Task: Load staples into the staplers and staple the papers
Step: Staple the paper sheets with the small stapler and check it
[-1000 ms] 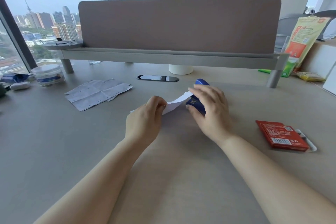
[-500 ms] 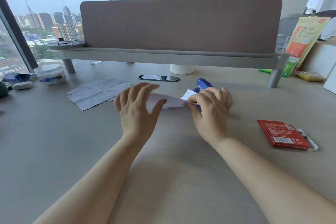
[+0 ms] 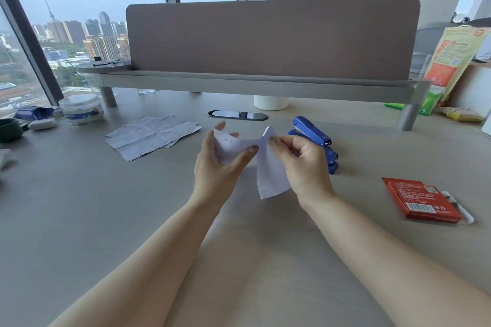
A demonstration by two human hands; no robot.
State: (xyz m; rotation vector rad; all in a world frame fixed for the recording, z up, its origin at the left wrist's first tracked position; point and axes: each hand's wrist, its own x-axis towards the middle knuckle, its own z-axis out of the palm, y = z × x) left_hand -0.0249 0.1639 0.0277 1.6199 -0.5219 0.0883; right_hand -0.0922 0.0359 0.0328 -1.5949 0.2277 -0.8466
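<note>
Fingers point(image 3: 240, 152) of the left hand point(image 3: 215, 167) pinch one end of a small paper point(image 3: 268, 167), thumb in front and the other fingers behind; the right hand point(image 3: 303, 164) pinches its upper right part between thumb and forefinger. Held above the worktop point(image 3: 132, 220) at frame centre, the paper sags between the hands, and its lower corner hangs free. Several staples show on it.

A blue stapler point(image 3: 316, 141) lies on the worktop just behind the right hand, partly hidden by it. Bare worktop lies below and left of the hands, with both forearms across the lower frame.

Left of centre lies a flat stack of papers point(image 3: 151, 137) dotted with staples, well apart from the hands. At lower right sits a red box point(image 3: 419, 200), with a thin white thing under its right edge. A round tub point(image 3: 81, 109) stands at far left. Across the back runs a shelf point(image 3: 252, 85) with a tall screen point(image 3: 271, 37) on it; a white cup point(image 3: 270, 102) stands beneath. Windows behind show a city.
</note>
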